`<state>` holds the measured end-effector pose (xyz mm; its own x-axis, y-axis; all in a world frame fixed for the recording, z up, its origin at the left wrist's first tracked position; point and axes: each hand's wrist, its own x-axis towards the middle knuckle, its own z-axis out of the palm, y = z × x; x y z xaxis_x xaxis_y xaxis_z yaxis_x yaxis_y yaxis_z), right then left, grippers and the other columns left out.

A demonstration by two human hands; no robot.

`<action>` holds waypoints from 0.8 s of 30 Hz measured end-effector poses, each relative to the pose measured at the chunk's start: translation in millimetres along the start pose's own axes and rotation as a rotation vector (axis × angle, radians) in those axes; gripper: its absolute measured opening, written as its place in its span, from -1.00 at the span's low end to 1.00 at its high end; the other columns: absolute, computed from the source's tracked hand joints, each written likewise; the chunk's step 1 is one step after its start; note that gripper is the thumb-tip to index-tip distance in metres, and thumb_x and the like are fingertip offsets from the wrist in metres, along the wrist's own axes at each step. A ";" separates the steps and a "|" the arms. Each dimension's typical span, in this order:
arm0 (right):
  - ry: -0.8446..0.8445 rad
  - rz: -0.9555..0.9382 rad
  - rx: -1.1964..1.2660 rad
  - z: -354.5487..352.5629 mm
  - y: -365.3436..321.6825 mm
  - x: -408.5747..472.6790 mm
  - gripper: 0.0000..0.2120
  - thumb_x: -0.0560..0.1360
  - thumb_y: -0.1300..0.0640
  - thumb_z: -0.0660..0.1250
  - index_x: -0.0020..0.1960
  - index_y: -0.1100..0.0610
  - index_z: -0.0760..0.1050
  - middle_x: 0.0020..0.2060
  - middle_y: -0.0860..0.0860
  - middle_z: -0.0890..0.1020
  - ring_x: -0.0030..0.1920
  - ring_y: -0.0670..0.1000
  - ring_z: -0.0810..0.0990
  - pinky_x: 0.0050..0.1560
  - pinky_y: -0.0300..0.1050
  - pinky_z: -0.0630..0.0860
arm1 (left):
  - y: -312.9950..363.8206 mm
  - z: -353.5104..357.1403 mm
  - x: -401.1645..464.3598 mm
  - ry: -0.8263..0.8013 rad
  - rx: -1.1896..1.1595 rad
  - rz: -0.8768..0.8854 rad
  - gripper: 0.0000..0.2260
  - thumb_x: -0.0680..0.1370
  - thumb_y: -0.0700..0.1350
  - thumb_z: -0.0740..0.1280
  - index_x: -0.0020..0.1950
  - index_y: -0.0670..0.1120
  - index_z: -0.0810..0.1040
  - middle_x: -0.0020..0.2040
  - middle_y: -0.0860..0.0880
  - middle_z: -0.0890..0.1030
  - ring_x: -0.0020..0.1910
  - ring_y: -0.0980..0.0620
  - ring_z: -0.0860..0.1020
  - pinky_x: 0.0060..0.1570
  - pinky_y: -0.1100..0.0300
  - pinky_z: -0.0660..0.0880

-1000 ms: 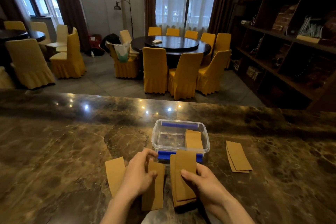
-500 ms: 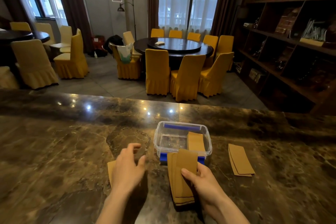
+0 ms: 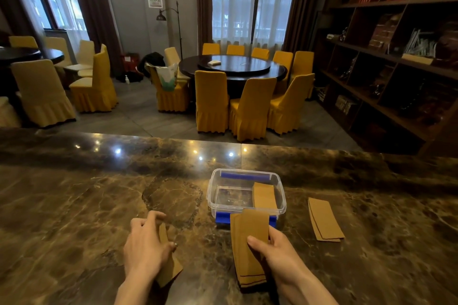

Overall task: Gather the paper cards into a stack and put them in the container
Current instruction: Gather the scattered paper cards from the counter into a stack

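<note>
A clear plastic container [image 3: 213,195] with blue clips stands on the marble counter, and one brown card [image 3: 264,195] leans inside it at the right. My right hand [image 3: 277,254] holds a stack of brown cards [image 3: 247,247] just in front of the container, thumb on top. My left hand [image 3: 145,246] is closed on a single brown card [image 3: 171,268] lifted off the counter at the lower left. A small pile of cards [image 3: 324,220] lies on the counter to the right of the container.
The dark marble counter [image 3: 74,205] spans the whole foreground, its far edge dropping to a dining room with yellow chairs and a round table. A dark wooden shelf unit [image 3: 396,57] stands at the right.
My left hand left the card beside the stack, moved left and picked up the card lying there. The right hand kept hold of its stack.
</note>
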<state>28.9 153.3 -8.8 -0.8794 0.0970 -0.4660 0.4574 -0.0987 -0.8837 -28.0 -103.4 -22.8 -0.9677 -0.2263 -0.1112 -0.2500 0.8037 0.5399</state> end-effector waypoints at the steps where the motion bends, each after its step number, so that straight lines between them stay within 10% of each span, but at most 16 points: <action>1: -0.011 -0.001 0.012 -0.1 0.1 0.1 -0.68 0.59 0.16 0.39 0.33 0.05 0.52 0.12 0.05 0.73 0.13 0.08 0.70 0.14 0.06 0.63 | 3.3 -0.8 -1.6 0.046 -0.083 0.020 -0.50 0.38 -0.11 0.60 0.22 0.12 0.48 0.22 -0.08 0.48 0.12 -0.16 0.56 0.12 -0.08 0.54; 13: -0.089 -0.109 0.082 -2.1 -19.0 -10.0 -0.65 0.57 0.08 0.40 0.35 -0.01 0.50 0.15 0.02 0.73 0.14 0.05 0.72 0.21 0.13 0.66 | 88.9 10.1 -27.5 -0.231 -0.939 0.284 -0.69 0.63 -0.33 0.26 0.24 0.04 0.50 0.13 -0.07 0.65 0.01 0.05 0.70 -0.20 0.21 0.66; 24: 0.126 -0.163 0.253 -39.6 -5.4 -6.8 -0.72 0.59 0.33 0.33 0.26 0.13 0.58 0.03 0.14 0.78 0.08 0.16 0.75 0.03 0.02 0.69 | 136.2 68.3 -59.3 -0.453 -0.847 0.286 -0.51 0.51 -0.33 0.45 0.32 0.05 0.41 0.10 -0.01 0.67 -0.02 0.08 0.71 -0.12 0.25 0.66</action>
<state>37.6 192.4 -2.5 -0.9078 0.2522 -0.3352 0.2512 -0.3130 -0.9159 -6.9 57.1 0.3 -0.9531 0.2869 -0.0962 -0.0705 0.0987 0.9926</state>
